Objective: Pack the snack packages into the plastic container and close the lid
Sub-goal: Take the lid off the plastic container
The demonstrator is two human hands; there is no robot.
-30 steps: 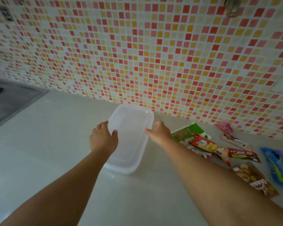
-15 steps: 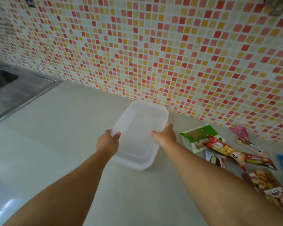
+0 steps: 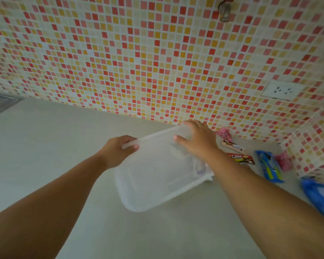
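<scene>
A translucent plastic container (image 3: pixel 157 184) with its lid on is in front of me on the pale counter, with its far long edge lifted. My left hand (image 3: pixel 118 150) grips its far left corner, thumb on top. My right hand (image 3: pixel 196 139) holds the far right corner, fingers over the rim and thumb on the lid. Snack packages lie to the right: a pink packet (image 3: pixel 223 133), a small brown-and-white bar (image 3: pixel 232 144), a red packet (image 3: pixel 241 158), a blue packet (image 3: pixel 269 166), another pink one (image 3: pixel 283 161) and a larger blue pack (image 3: pixel 318 197). The container and my right arm hide other packages.
The mosaic-tiled wall (image 3: pixel 157 71) runs along the back and turns a corner at the right. A white socket (image 3: pixel 282 89) sits on it, and a metal tap end (image 3: pixel 223 12) is high up. A grey sink edge (image 3: pixel 0 103) shows far left.
Both hands have carried the container right, over the nearest snack packages, and turned it. My hands have shifted to its far corners and its far edge has lifted.
</scene>
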